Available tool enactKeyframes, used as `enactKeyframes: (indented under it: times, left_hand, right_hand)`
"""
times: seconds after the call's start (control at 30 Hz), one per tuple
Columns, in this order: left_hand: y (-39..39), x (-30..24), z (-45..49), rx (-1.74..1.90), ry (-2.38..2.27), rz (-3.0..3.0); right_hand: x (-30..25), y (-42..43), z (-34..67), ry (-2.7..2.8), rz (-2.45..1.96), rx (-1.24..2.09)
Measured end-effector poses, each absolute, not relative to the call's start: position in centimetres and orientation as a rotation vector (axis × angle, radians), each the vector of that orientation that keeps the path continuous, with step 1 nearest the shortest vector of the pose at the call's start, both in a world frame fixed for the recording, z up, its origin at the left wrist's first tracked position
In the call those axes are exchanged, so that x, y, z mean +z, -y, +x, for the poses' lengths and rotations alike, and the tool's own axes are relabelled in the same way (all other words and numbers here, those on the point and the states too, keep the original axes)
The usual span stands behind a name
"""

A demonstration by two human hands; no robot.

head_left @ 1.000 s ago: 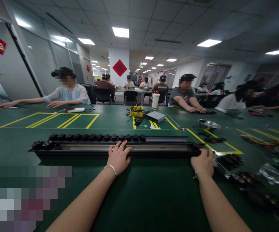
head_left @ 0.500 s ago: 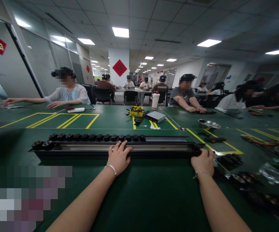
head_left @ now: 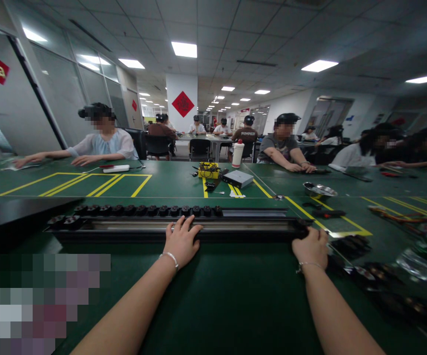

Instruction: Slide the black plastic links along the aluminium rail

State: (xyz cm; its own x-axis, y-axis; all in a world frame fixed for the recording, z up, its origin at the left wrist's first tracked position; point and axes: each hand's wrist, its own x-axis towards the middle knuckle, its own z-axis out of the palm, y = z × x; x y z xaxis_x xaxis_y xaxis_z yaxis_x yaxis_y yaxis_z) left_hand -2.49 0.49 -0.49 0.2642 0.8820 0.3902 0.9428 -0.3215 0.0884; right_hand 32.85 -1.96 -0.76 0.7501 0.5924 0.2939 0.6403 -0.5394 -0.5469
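A long black power track (head_left: 154, 236) lies across the green table in front of me, its pale metal inside showing along the open channel. Two round black socket modules (head_left: 73, 222) sit at its left end. Behind it runs a second rail with a row of several more socket modules (head_left: 141, 210). My left hand (head_left: 182, 239) rests on the near track around its middle, fingers spread over the edge. At the right end, my right hand (head_left: 311, 247) has its fingers curled round the track's end, beside a dark part whose details are blurred.
More black modules (head_left: 350, 245) lie to the right, near a clear plastic bottle (head_left: 424, 261) and coloured wires (head_left: 394, 214). Farther back are a metal bowl (head_left: 320, 190), a grey box (head_left: 237, 178) and a yellow basket (head_left: 208, 170). Co-workers sit across the table.
A long dark panel at the left has come farther in over the table and shows sharper. The co-worker's outstretched hand at the left has shifted slightly. Both my hands stay in place.
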Motion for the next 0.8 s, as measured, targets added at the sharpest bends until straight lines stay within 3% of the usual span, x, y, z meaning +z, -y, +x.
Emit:
enactKeyframes:
  times: [0.8]
  left_hand:
    - [-0.20,0.02,-2.30,-0.530,1.768,-2.375]
  right_hand:
    - [-0.97,1.85,33.02,0.928,-2.320,-0.101]
